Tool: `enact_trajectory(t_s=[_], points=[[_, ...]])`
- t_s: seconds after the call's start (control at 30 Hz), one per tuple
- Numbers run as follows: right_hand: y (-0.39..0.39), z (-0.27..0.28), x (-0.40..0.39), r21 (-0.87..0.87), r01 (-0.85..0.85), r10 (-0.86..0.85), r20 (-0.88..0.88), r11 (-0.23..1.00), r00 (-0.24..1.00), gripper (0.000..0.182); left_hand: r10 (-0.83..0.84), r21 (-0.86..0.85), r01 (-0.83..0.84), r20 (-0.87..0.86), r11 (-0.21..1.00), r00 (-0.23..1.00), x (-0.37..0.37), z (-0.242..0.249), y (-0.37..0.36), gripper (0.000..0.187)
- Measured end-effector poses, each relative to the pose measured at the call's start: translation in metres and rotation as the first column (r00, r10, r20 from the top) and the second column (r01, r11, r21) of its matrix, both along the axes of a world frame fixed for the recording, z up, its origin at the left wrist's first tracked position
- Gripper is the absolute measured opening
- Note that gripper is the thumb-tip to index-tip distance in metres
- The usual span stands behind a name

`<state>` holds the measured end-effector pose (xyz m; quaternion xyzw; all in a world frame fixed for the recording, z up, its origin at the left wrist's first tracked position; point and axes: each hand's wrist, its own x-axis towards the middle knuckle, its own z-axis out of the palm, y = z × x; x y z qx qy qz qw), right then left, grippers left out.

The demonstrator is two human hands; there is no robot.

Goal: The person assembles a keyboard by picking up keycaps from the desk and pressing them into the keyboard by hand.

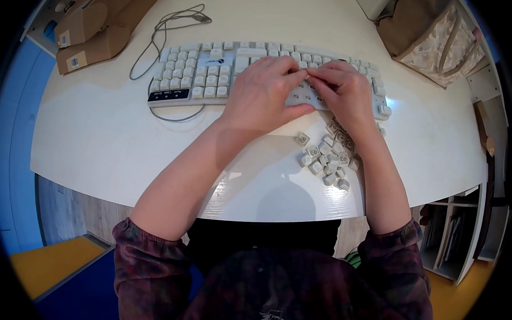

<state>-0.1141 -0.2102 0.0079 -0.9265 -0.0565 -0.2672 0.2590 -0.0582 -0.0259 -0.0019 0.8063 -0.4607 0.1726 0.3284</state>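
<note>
A white keyboard (216, 79) lies turned around on the table, its number pad at the left. Several key positions near its middle and right show bare sockets without caps. Over its centre, my left hand (264, 95) has its thumb out to the side and its other fingers curled together against the keys. My right hand (348, 95) pinches at the same spot, its fingertips meeting those of the left. Whatever sits between the fingertips is too small and hidden to make out. Below the right hand is a pile of loose keycaps (330, 157), some upside down.
The keyboard's grey cable (153, 43) loops over the white table (99, 132) at the left. Brown cardboard pieces (97, 30) lie at the back left. A brown and patterned bag (435, 42) stands at the back right, near a shelf unit (451, 234).
</note>
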Motion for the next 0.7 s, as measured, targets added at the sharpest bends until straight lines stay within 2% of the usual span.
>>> enact_trajectory(t_s=[0.23, 0.57, 0.7], points=[[0.0013, 0.0028, 0.0017, 0.197, 0.001, 0.022, -0.115, 0.98, 0.993, 0.014, -0.01, -0.032, 0.01, 0.009, 0.999, 1.0, -0.0005, -0.0003, 0.0003, 0.043], [-0.0022, 0.0027, 0.0057, 0.258, -0.001, 0.046, -0.17, 0.966, 0.984, 0.016, -0.003, 0.019, 0.002, 0.041, 1.0, 0.999, -0.0001, -0.0007, 0.0025, 0.048], [-0.005, 0.0023, 0.0071, 0.218, -0.016, 0.054, -0.17, 0.976, 0.984, 0.017, 0.001, 0.024, -0.002, 0.035, 1.0, 0.999, 0.0002, 0.0033, 0.0008, 0.047]])
